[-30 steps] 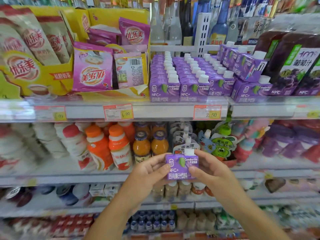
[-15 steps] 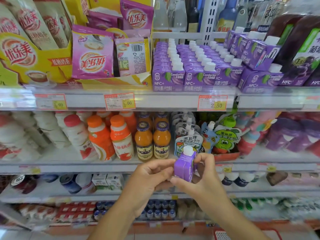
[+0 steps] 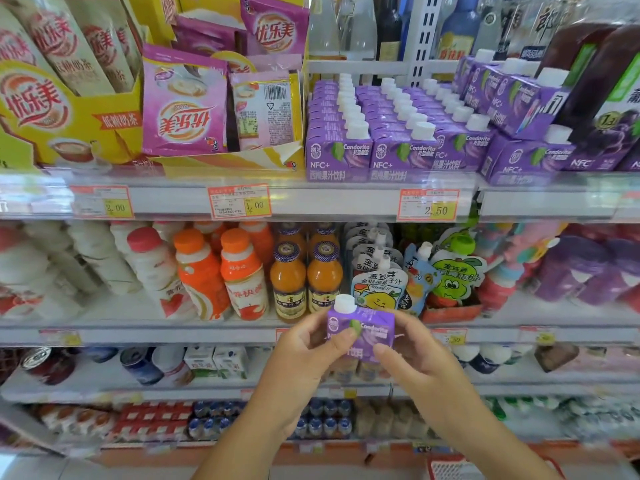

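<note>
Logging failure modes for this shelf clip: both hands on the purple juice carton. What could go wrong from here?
1. Slip: the left hand and right hand pinch the juice carton by fingertips only, so it might drop.
2. Knock: pouches and juice bottles stand behind it; a forward push may tip them.
3. Restock: the carton rows above look tightly packed, and the tilted cartons beside them could slide.

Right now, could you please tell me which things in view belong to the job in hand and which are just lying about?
In hand: purple juice carton, gripped by the left hand and right hand; matching cartons shelved above.
Lying about: pink sachets, orange-capped bottles, amber glass bottles, spouted pouches, red basket.
</note>
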`<state>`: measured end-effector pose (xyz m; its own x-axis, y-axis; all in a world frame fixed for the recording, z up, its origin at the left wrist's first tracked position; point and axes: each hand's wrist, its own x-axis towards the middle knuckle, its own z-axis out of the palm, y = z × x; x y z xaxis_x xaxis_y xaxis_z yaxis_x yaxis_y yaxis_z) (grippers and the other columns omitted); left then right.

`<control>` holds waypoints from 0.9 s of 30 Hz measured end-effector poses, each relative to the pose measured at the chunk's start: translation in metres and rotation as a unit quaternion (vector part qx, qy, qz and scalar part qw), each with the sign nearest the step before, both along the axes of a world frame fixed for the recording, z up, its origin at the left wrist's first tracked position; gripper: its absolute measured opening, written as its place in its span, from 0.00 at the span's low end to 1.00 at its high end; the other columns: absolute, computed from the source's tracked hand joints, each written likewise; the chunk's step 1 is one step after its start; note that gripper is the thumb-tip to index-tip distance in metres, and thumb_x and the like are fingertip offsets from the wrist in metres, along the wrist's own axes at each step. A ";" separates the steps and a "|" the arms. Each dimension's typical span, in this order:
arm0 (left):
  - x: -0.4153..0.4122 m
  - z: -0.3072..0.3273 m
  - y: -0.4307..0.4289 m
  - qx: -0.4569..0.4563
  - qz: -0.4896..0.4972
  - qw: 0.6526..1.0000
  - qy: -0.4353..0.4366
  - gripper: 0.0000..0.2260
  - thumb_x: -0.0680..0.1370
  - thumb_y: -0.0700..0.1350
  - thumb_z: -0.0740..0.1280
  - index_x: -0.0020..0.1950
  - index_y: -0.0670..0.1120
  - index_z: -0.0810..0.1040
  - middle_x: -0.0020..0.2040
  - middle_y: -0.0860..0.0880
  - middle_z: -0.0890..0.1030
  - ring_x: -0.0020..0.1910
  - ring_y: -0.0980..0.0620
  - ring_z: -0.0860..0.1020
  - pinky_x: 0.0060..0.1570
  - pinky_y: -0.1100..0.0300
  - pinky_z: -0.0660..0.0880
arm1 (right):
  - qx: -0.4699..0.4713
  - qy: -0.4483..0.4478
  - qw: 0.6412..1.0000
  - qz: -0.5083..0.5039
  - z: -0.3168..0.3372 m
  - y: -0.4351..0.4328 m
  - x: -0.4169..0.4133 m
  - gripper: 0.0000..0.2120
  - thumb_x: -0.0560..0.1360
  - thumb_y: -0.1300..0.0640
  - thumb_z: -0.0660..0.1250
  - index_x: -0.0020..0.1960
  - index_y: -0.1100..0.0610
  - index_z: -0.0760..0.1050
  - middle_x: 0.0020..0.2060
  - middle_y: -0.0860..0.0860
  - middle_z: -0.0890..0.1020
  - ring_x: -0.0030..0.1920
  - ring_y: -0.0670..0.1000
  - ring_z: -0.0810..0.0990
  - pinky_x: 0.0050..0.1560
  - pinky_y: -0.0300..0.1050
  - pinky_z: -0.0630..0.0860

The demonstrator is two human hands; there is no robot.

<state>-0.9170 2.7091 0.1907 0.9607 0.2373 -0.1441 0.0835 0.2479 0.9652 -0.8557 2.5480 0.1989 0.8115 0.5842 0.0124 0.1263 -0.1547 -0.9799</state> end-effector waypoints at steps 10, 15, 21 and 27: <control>0.000 0.001 0.001 -0.053 -0.052 0.997 0.001 0.17 0.73 0.43 0.68 0.61 0.48 0.78 0.55 0.46 0.85 0.54 0.51 0.83 0.47 0.63 0.80 | 0.055 0.113 0.991 -0.055 -0.009 -0.009 0.007 0.21 0.72 0.50 0.64 0.65 0.48 0.72 0.47 0.49 0.85 0.41 0.48 0.81 0.40 0.43 0.79; 0.004 0.000 -0.001 -0.067 -0.033 0.997 0.010 0.18 0.73 0.43 0.68 0.63 0.45 0.77 0.56 0.45 0.85 0.56 0.48 0.83 0.51 0.59 0.81 | 0.047 0.074 0.989 -0.116 -0.009 -0.006 0.005 0.20 0.77 0.59 0.68 0.64 0.42 0.69 0.52 0.44 0.82 0.43 0.48 0.84 0.39 0.42 0.81; 0.008 -0.001 -0.011 -0.065 -0.025 0.997 0.016 0.13 0.75 0.44 0.65 0.57 0.43 0.82 0.52 0.42 0.85 0.50 0.47 0.84 0.45 0.58 0.81 | 0.041 0.050 0.994 -0.090 -0.008 -0.002 0.002 0.35 0.62 0.47 0.80 0.64 0.37 0.68 0.61 0.42 0.72 0.52 0.44 0.82 0.49 0.41 0.80; 0.017 0.000 -0.006 0.018 -0.051 0.998 0.020 0.22 0.71 0.49 0.71 0.65 0.51 0.77 0.60 0.54 0.83 0.60 0.54 0.80 0.58 0.55 0.77 | 0.104 0.141 0.984 -0.022 -0.004 -0.015 0.008 0.29 0.68 0.55 0.77 0.67 0.47 0.71 0.59 0.43 0.81 0.55 0.47 0.82 0.49 0.39 0.79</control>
<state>-0.9001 2.7036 0.1911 0.9739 0.1442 -0.1755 0.1448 0.2007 0.9689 -0.8481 2.5329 0.1948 0.8249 0.5562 -0.1007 -0.1566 0.0538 -0.9862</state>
